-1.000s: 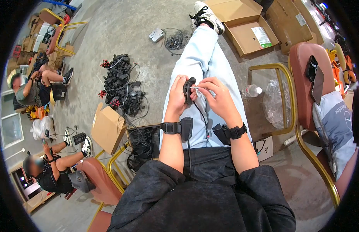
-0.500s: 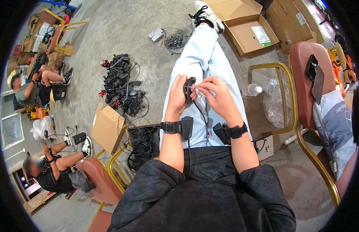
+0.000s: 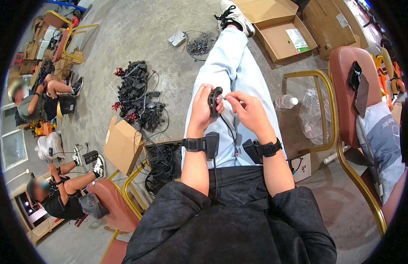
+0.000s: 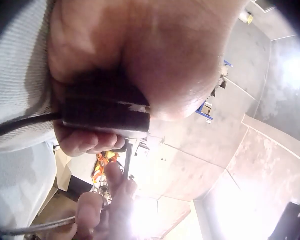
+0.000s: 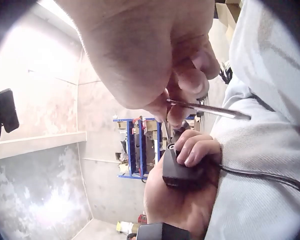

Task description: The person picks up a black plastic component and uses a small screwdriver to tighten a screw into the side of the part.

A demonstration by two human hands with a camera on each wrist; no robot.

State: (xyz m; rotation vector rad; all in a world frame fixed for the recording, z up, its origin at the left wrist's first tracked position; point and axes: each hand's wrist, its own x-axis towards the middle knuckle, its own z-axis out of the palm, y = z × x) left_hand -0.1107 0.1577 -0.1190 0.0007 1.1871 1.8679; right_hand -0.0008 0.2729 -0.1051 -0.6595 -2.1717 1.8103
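My left hand [image 3: 200, 109] grips a small black housing [image 5: 180, 172] above the light-blue trousers, its fingers wrapped round it. A black cable [image 3: 229, 126] runs from the housing down over the lap. Thumb and fingers of my right hand [image 3: 250, 114] pinch a bent metal hex key [image 5: 210, 108]. One arm of the key meets the housing's face, at a small round hole in the right wrist view; the other arm sticks out sideways. In the left wrist view the black housing [image 4: 105, 112] hides where the key's tip ends. Each wrist wears a strapped black camera.
A pile of black devices and cables [image 3: 140, 97] lies on the floor at left, near a cardboard box [image 3: 123, 143]. At right are a water bottle [image 3: 285, 102], a plastic bag [image 3: 315, 119] and a chair [image 3: 351, 77]. Two people sit at far left.
My right fingers have curled in more and shifted slightly on the hex key. The left hand and the black housing have stayed almost in place.
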